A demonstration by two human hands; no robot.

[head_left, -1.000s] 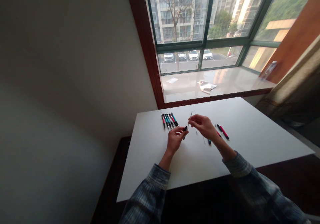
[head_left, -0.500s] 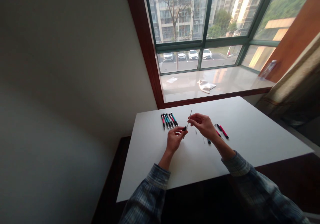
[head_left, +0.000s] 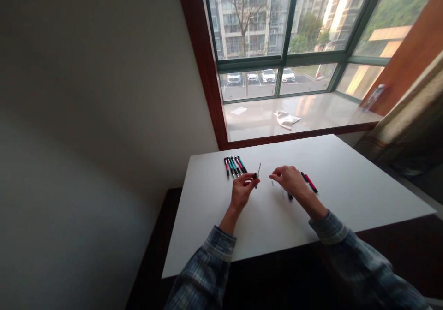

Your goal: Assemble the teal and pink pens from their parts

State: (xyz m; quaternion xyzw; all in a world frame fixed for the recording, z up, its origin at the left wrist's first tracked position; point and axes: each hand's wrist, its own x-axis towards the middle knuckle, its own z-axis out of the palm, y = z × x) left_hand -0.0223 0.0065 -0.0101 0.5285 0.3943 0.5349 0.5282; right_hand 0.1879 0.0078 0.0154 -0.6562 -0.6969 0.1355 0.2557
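My left hand is closed around a black pen barrel, held upright above the table. A thin pen refill sticks up out of the barrel's top. My right hand is to the right, apart from the barrel, with thumb and forefinger close together in a pinch. Whether anything is between those fingertips is too small to tell. Just below them is a small spring-like piece. Another thin refill and a dark pen part lie under and beside the right hand.
Several assembled pens in red, teal and black lie in a row at the back left of the white table. Red and black pen barrels are right of my right hand. Behind the table is a windowsill with a crumpled wrapper.
My right hand has let go of the refill and moved right and down towards the small piece. The refill now stands lower, in the barrel in my left hand.
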